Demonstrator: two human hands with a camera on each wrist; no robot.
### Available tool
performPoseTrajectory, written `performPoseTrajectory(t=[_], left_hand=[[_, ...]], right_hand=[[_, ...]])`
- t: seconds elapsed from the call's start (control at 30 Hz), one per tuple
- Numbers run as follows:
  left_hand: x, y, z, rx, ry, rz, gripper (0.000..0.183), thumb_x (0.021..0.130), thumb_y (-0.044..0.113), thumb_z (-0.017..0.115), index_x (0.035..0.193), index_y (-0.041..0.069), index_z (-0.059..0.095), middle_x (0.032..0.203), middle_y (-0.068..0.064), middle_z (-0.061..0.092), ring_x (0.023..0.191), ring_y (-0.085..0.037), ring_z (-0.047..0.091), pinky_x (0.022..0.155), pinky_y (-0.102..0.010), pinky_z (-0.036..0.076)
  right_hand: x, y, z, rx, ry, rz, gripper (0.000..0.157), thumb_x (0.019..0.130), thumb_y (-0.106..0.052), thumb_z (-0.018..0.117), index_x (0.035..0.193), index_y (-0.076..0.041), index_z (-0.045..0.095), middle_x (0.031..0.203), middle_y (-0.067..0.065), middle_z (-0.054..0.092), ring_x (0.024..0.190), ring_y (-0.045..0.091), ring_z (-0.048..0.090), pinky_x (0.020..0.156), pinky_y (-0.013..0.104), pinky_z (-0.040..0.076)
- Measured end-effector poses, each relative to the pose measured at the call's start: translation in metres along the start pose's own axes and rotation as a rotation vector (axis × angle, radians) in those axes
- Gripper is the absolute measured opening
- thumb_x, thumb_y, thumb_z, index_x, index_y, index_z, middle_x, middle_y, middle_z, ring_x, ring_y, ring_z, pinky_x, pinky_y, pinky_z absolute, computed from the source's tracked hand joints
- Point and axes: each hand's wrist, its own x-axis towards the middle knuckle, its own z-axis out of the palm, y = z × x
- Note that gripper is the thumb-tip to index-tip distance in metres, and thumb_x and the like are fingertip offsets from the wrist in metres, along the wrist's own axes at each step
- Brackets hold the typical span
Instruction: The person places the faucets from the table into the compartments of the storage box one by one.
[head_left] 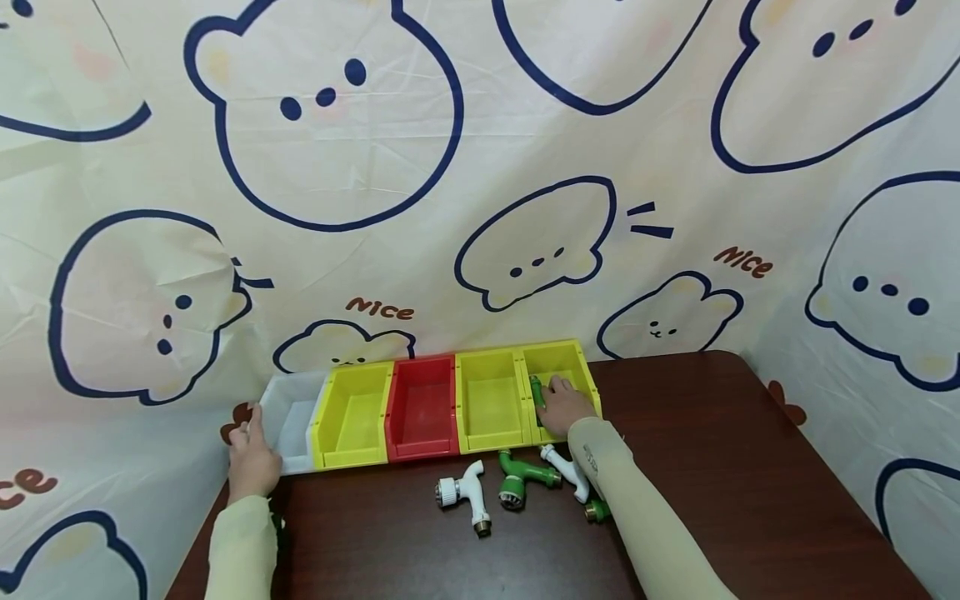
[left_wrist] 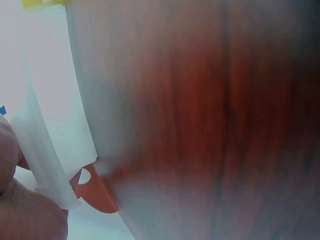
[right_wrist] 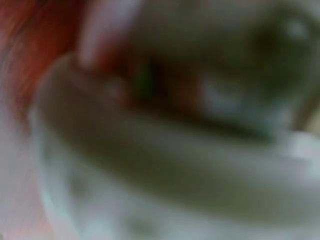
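Observation:
My right hand [head_left: 564, 407] is in the rightmost yellow bin [head_left: 581, 360], fingers around a green tap [head_left: 536, 392] that is partly hidden by the hand. The right wrist view is blurred, with a pale sleeve [right_wrist: 150, 175] filling much of it. At the other end of the row, my left hand [head_left: 253, 462] grips the side of the white bin [head_left: 294, 421]. In the left wrist view its fingers [left_wrist: 30, 215] lie at the white wall. On the table before the bins are a white tap [head_left: 468, 497], a green tap [head_left: 517, 479] and another white tap [head_left: 566, 471].
Between the end bins stand a yellow bin [head_left: 352, 417], a red bin [head_left: 422, 408] and another yellow bin [head_left: 490, 404]. A further green piece [head_left: 597, 511] shows beside the right forearm. The brown table [head_left: 735, 467] meets a cartoon-printed cloth [head_left: 525, 150] behind the row.

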Motion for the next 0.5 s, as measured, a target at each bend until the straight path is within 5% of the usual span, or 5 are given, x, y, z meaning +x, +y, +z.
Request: performPoseTrajectory(t=[0.27, 0.5], left_hand=[[0.0009, -0.0005, -0.0012, -0.103, 0.003, -0.018, 0.035, 0.102, 0.037, 0.037, 0.131, 0.022, 0.05, 0.135, 0.007, 0.042, 0.133, -0.011, 0.037, 0.106, -0.039, 0.037], [0.0031, 0.0011, -0.0079, -0.126, 0.007, -0.057, 0.044, 0.102, 0.032, 0.042, 0.145, 0.021, 0.043, 0.151, 0.006, 0.034, 0.141, -0.011, 0.027, 0.106, -0.038, 0.04]], right_hand=[[-0.0034, 0.0011, 0.0026, -0.02, -0.002, -0.028, 0.086, 0.088, -0.024, 0.057, 0.143, -0.055, -0.002, 0.156, -0.02, -0.006, 0.146, 0.015, -0.012, 0.113, 0.057, -0.008], [-0.0031, 0.0008, 0.0024, -0.013, 0.015, -0.025, 0.085, 0.088, -0.024, 0.056, 0.143, -0.054, -0.002, 0.155, -0.021, -0.005, 0.146, 0.014, -0.012, 0.114, 0.053, -0.007]])
